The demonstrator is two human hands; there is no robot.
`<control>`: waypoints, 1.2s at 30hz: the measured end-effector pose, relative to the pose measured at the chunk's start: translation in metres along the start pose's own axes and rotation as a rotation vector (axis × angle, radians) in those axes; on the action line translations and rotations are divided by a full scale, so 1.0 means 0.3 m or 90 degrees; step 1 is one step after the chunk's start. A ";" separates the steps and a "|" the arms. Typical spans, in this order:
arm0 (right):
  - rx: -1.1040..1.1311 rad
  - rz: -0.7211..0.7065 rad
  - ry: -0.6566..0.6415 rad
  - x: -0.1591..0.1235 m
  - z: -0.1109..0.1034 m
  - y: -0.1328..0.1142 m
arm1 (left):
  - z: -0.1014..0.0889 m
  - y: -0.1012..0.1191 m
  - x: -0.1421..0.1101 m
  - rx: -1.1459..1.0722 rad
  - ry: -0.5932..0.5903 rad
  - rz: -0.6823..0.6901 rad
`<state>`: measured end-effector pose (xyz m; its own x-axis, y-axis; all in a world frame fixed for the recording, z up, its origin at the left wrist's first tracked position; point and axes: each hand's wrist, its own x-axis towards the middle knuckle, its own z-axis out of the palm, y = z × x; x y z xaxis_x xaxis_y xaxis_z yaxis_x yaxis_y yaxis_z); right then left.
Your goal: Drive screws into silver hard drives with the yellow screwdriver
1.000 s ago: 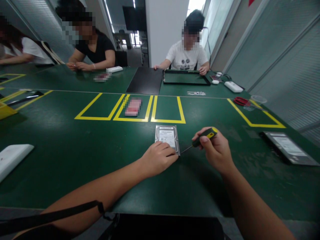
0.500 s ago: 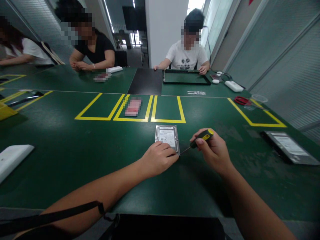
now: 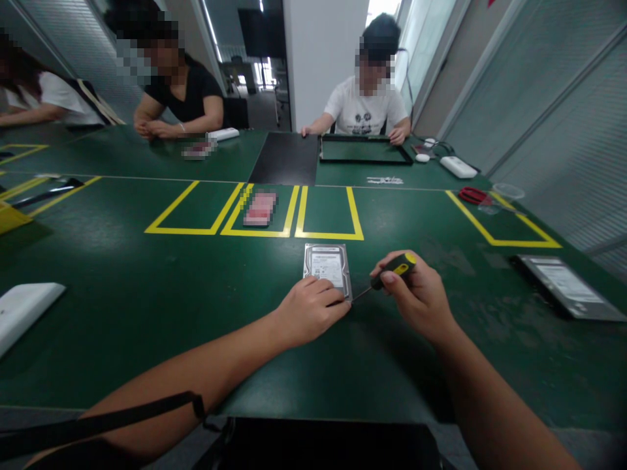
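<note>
A silver hard drive (image 3: pixel 326 262) with a white label lies on the green table (image 3: pixel 196 287) in front of me. My left hand (image 3: pixel 311 310) is closed over its near end, fingers pressed on its lower part and hiding that edge. My right hand (image 3: pixel 416 290) grips a screwdriver (image 3: pixel 396 269) with a dark green and yellow handle. The thin shaft slants down to the left, its tip at the drive's near right corner. Whether the tip sits in a screw is too small to make out.
A second drive-like unit (image 3: pixel 568 287) lies at the right. Yellow tape marks (image 3: pixel 328 235) line the table beyond the drive, with a blurred pink item (image 3: pixel 261 209) in one. Red-handled tool (image 3: pixel 474 196) lies far right, white device (image 3: pixel 27 313) left. Several people sit opposite, one holding a black frame (image 3: pixel 365 160).
My right hand and the screwdriver handle have shifted slightly left, with the tip staying by the drive's corner. My left hand and the drive have kept their place.
</note>
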<state>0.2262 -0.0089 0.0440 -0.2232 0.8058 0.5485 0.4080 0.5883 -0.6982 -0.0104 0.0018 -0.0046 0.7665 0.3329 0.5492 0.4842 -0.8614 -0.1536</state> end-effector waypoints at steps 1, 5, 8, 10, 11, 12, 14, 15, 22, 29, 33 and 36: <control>-0.010 -0.006 -0.002 0.001 -0.001 -0.003 | 0.002 0.000 -0.001 0.002 -0.003 -0.001; -0.040 -0.030 -0.013 0.009 -0.008 -0.017 | 0.005 -0.001 -0.003 0.006 -0.018 -0.004; -0.049 -0.041 -0.026 0.014 -0.015 -0.024 | 0.003 -0.002 -0.003 0.001 -0.018 0.000; -0.061 -0.041 -0.032 0.016 -0.019 -0.028 | 0.001 -0.002 -0.003 -0.001 -0.015 0.001; -0.071 -0.044 -0.032 0.017 -0.021 -0.029 | 0.001 -0.002 -0.003 0.000 -0.014 0.001; -0.083 -0.049 -0.029 0.018 -0.023 -0.031 | 0.001 -0.001 -0.003 0.001 -0.015 0.001; -0.105 -0.057 -0.016 0.016 -0.023 -0.032 | 0.002 0.000 -0.003 0.004 -0.015 0.002; -0.109 -0.055 -0.007 0.014 -0.021 -0.032 | 0.003 0.000 -0.003 0.005 -0.015 0.003; -0.033 -0.033 0.052 -0.013 0.001 -0.007 | 0.001 0.001 -0.003 0.007 -0.007 0.003; -0.059 -0.069 0.030 -0.026 0.006 0.010 | -0.004 0.001 -0.002 0.014 0.003 0.009; -0.057 -0.073 0.019 -0.029 0.006 0.004 | 0.004 -0.001 -0.006 0.014 -0.006 0.009; -0.052 -0.073 0.005 -0.027 0.004 -0.012 | 0.009 -0.002 -0.009 0.012 -0.008 0.008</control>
<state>0.2254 -0.0175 0.0415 -0.2657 0.7325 0.6267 0.4510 0.6690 -0.5908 -0.0117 0.0025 -0.0083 0.7779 0.3270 0.5366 0.4822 -0.8582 -0.1760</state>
